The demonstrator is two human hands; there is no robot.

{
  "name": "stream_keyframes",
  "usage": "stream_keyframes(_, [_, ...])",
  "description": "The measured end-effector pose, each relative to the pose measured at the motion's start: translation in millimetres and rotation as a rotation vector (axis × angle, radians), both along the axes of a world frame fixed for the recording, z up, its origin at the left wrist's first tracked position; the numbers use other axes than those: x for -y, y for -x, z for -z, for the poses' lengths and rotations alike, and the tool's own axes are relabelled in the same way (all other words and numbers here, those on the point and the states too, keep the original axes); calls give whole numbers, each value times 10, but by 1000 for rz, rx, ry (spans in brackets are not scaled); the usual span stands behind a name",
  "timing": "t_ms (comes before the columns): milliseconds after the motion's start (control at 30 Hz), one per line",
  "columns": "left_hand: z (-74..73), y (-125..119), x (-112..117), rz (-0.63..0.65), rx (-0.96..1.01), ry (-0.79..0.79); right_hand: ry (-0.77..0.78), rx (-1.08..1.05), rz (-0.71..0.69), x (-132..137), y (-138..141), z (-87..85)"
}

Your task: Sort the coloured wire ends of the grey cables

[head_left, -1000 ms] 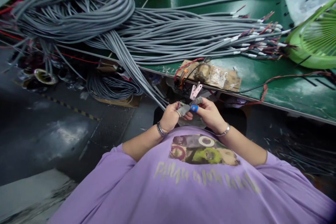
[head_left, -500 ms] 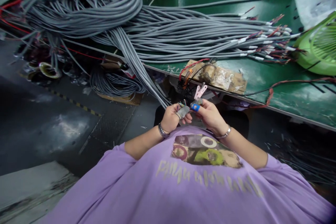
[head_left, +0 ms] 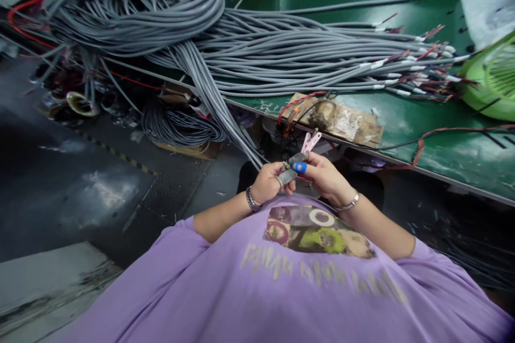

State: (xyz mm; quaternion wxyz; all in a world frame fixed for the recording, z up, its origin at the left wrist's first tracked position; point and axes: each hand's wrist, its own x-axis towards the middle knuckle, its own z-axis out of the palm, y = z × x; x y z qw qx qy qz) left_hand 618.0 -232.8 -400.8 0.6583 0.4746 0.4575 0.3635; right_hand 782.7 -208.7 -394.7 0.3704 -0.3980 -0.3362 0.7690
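My left hand (head_left: 270, 182) is closed round the end of a grey cable (head_left: 225, 118) that hangs off the bench edge; its thumb wears a grey finger cot. Close against it, my right hand (head_left: 324, 174) is closed on a small pink-handled tool (head_left: 309, 143) whose handles stick up above the fingers. A blue cot covers one right fingertip. The two hands meet in front of my chest, just below the bench edge, and the cable's wire tips are hidden between the fingers.
A large pile of grey cables (head_left: 169, 21) with stripped coloured ends (head_left: 418, 64) lies across the green bench (head_left: 442, 139). A taped cardboard pad with red and black wires (head_left: 338, 118) sits at the bench edge. A green fan (head_left: 493, 83) stands at right. Coiled cables (head_left: 177, 128) lie on the floor.
The hands have stayed together at the cable end with small finger shifts. The view has drifted, so the bench and fan sit further right and lower.
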Motion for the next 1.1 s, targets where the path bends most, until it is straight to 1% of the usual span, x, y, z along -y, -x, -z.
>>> stream_keyframes(133, [46,-14,3,-57,-9,-7,-60,10,78,40,32,36])
stream_keyframes(233, [93,-12,12,-95,17,-21,-75,31,130,68,35,86])
stream_keyframes(300, [102,-4,14,-116,45,-10,-48,-13,142,57,7,115])
stream_keyframes(400, [66,16,-6,-136,135,61,61,-144,152,-24,-74,142])
stream_keyframes(433, [43,24,-22,-119,167,91,96,-175,158,-63,-101,147])
stream_keyframes(500, [-9,38,-67,-46,207,136,131,-188,161,-146,-131,147])
stream_keyframes(600, [-73,40,-156,68,215,167,75,-168,172,-245,-103,124])
stream_keyframes(667, [-92,24,-212,101,223,167,22,-161,185,-276,-51,96])
stream_keyframes(733, [-96,-1,-252,114,231,156,4,-157,201,-284,0,61])
stream_keyframes(833, [-87,-44,-278,111,223,154,39,-170,249,-279,50,17])
stream_keyframes(967, [-69,-87,-281,104,193,193,46,-176,316,-279,78,12])
stream_keyframes(1100, [-54,-91,-279,100,182,207,77,-187,282,-278,84,48])
